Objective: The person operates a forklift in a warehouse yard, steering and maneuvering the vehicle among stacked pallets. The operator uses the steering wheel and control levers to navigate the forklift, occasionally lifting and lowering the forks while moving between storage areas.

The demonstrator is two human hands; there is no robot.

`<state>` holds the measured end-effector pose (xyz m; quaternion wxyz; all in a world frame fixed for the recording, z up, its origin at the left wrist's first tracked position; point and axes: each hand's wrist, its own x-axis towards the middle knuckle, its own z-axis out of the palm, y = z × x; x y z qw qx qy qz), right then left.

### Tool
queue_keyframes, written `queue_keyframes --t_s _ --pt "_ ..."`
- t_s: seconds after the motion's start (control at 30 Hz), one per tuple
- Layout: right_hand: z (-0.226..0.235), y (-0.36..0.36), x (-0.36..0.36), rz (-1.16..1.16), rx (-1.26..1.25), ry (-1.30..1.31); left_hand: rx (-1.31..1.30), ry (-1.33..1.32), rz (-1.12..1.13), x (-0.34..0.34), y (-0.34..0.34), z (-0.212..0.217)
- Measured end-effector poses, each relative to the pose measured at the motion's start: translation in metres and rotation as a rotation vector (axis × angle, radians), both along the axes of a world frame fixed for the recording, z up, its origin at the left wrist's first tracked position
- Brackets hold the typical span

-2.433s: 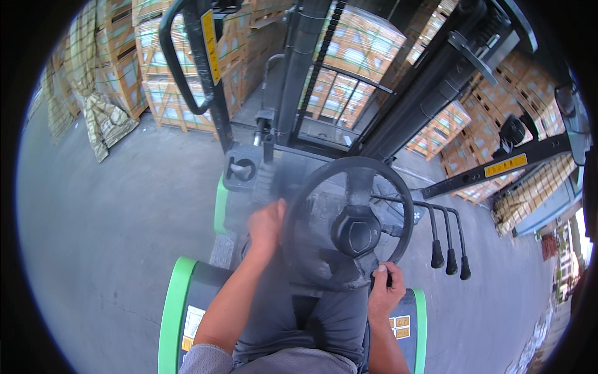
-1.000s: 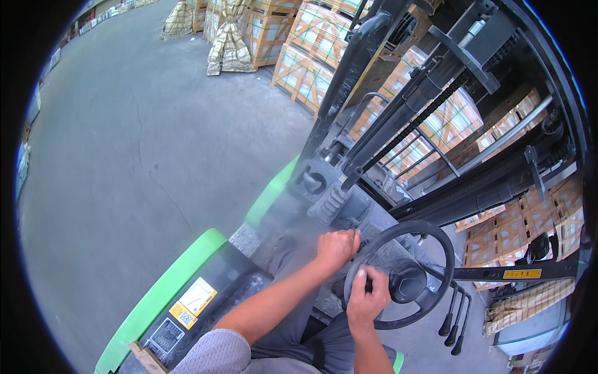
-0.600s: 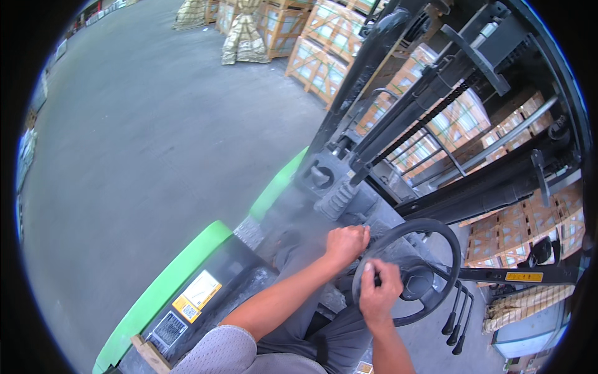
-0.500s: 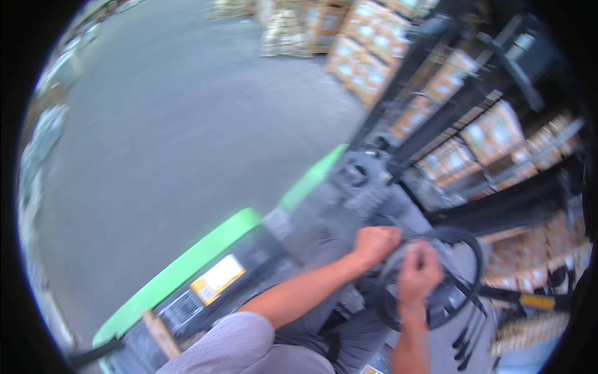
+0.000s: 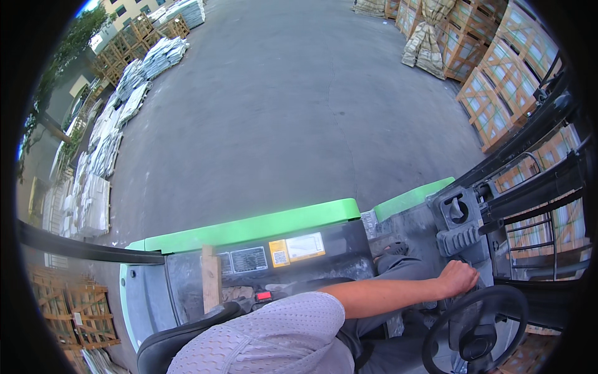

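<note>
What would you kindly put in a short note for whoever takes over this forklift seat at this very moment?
Left hand: closed on the top rim of the steering wheel.
Right hand: out of view.
The view is turned left, over the green side panel to the open yard; crated stacks stand ahead right beside the mast.
Done: seated at the controls.
Left: nothing shows the load or the forks.

A wide yard of grey asphalt [image 5: 268, 112] lies open in daylight, faintly stained. Along the left edge run stacks of pale stone slabs [image 5: 103, 156] and wooden pallets [image 5: 134, 37], with trees [image 5: 68, 43] and a light building [image 5: 134, 6] behind them. To the upper right stand wooden crates of boxed goods [image 5: 498, 87], some draped in loose wrapping [image 5: 427, 40]. More crates [image 5: 75, 305] sit at the lower left.
</note>
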<state>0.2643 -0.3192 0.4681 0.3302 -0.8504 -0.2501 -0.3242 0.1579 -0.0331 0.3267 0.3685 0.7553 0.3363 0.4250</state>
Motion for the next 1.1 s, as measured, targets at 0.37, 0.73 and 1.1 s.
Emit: queue_keyframes --t_s 0.37,0.73,1.1 --pt "-0.077 0.142 -0.213 0.536 -0.117 0.117 0.106 0.095 -0.091 -0.063 0.014 -0.021" --pt "-0.020 0.276 -0.158 0.324 0.342 0.137 0.266 0.222 0.092 -0.196 0.143 -0.068" --pt "-0.113 0.183 -0.243 0.109 0.457 0.389 0.233 0.275 0.058 -0.230 0.195 -0.086"
